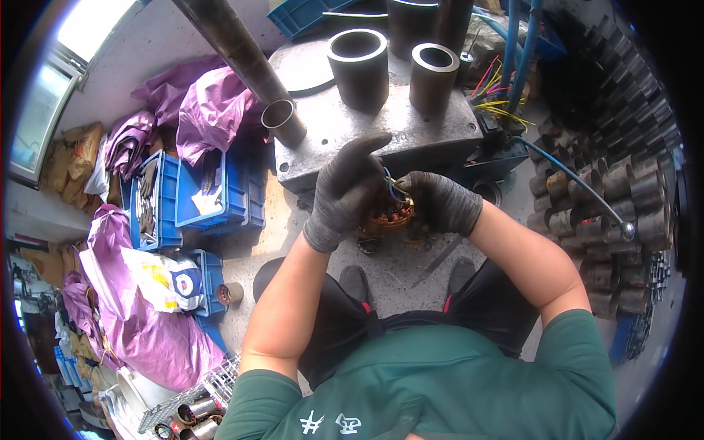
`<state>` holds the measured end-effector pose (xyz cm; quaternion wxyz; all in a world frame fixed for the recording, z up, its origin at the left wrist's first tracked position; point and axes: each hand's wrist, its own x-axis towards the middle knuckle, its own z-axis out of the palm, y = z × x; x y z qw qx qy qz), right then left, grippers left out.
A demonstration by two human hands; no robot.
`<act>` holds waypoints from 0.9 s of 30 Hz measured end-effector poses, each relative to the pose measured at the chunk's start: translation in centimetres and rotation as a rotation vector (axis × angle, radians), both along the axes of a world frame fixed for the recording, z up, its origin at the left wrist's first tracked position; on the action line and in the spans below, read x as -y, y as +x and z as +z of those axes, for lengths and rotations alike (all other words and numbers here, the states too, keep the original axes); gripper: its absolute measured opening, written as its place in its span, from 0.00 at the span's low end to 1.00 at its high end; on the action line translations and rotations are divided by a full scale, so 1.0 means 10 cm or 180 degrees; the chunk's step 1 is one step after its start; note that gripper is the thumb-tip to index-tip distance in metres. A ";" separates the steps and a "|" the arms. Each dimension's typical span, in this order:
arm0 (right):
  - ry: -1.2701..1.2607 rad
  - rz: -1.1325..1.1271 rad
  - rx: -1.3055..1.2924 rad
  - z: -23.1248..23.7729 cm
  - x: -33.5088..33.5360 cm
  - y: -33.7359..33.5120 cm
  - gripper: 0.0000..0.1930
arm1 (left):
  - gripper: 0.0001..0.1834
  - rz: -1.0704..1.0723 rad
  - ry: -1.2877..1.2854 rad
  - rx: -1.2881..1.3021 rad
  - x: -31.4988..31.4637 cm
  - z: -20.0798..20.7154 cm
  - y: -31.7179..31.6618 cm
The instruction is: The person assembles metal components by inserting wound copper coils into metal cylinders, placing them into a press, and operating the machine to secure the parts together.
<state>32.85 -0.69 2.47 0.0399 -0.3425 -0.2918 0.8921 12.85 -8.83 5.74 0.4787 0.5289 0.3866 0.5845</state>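
Observation:
Between my hands is a ring-shaped copper winding (pixel 394 214), with thin blue and yellow wires (pixel 392 188) rising from it. My left hand (pixel 345 187), in a dark grey work glove, is at the winding's left side. One finger stretches out to the right above the wires; the other fingers curl in against the winding and are partly hidden. From the right, my gloved right hand (pixel 444 202) has thumb and finger pinched together at the wires, its other fingers bent. The winding's underside is in shadow and hard to make out.
Ahead stands a heavy metal block (pixel 323 136) bearing thick steel cylinders (pixel 358 73) and a leaning pipe (pixel 235 51). Blue crates (pixel 220 191) and purple sacks (pixel 147 308) lie left. Stacked metal rings (pixel 587 191) line the right. Yellow and red wires (pixel 506 110) hang behind.

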 end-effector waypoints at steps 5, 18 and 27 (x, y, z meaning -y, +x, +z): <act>0.0404 -0.0352 -0.0015 -0.09 -0.04 0.04 0.14 | 0.27 0.0534 0.0464 -0.0038 -0.06 -0.01 -0.03; 0.2326 -0.1204 0.0250 -0.12 -0.17 0.14 0.23 | 0.28 0.1009 0.0200 0.0881 -0.20 -0.09 -0.28; 0.2820 -0.1447 -0.0080 -0.10 -0.17 0.16 0.25 | 0.30 0.1217 0.0234 0.0598 -0.30 -0.23 -0.27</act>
